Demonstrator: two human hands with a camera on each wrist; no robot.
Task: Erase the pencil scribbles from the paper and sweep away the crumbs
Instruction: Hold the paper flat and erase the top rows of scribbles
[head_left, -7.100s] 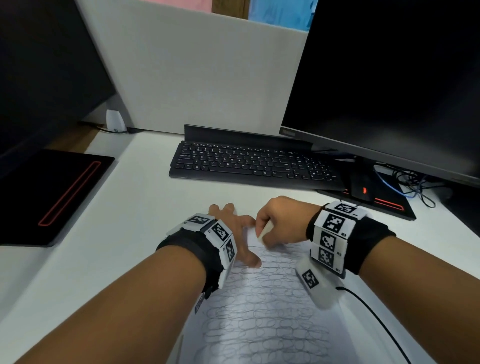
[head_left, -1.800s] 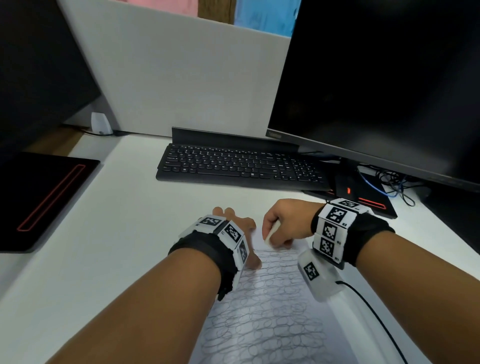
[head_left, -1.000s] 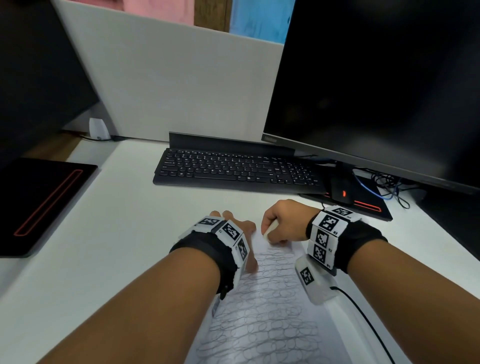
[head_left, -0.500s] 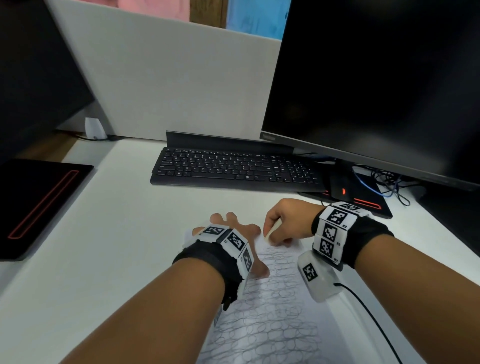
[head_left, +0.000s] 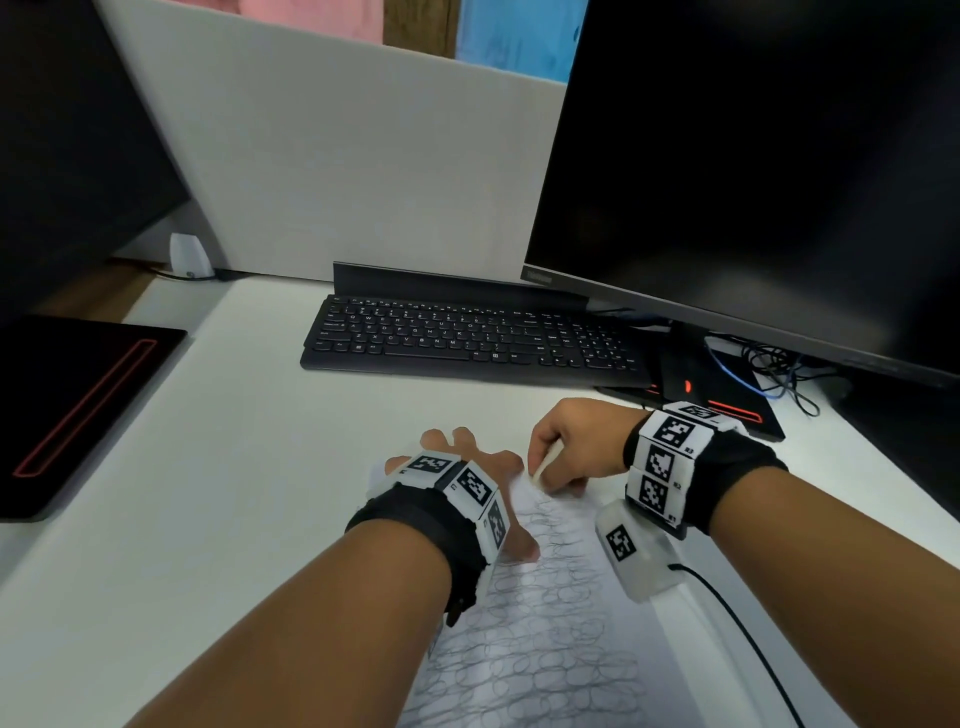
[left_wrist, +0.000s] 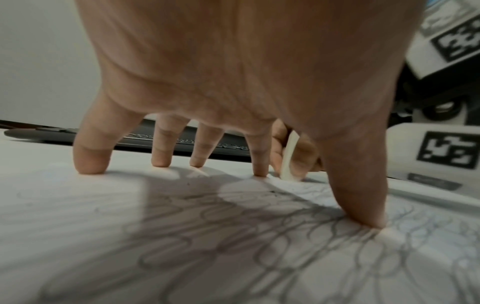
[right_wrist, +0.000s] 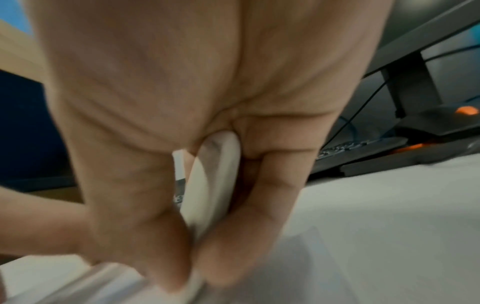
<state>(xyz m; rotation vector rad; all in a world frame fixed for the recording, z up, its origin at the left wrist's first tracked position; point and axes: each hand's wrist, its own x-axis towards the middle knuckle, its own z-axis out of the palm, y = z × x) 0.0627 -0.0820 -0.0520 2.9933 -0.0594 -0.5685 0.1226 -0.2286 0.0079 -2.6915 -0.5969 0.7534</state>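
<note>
A white sheet of paper (head_left: 550, 639) covered in grey pencil loops lies on the white desk between my arms. My left hand (head_left: 467, 467) is spread open on its upper left part, fingertips (left_wrist: 89, 164) and thumb pressing it down. My right hand (head_left: 566, 452) pinches a flat white eraser (head_left: 545, 462) between thumb and fingers, its lower end touching the paper's top edge. In the left wrist view the eraser (left_wrist: 288, 158) stands on the paper just past my index finger. The right wrist view shows the eraser (right_wrist: 210, 185) gripped on edge. A few dark crumbs (left_wrist: 271, 191) lie on the paper.
A black keyboard (head_left: 467, 338) sits beyond the hands, with a large dark monitor (head_left: 753, 171) at the right and cables (head_left: 779, 374) by its stand. A black pad with a red outline (head_left: 78, 410) lies at the left. A grey partition (head_left: 337, 156) stands behind.
The right hand has kept rubbing the eraser back and forth in small strokes at the paper's top edge. The left hand stays spread on the sheet. The head view shifted slightly.
</note>
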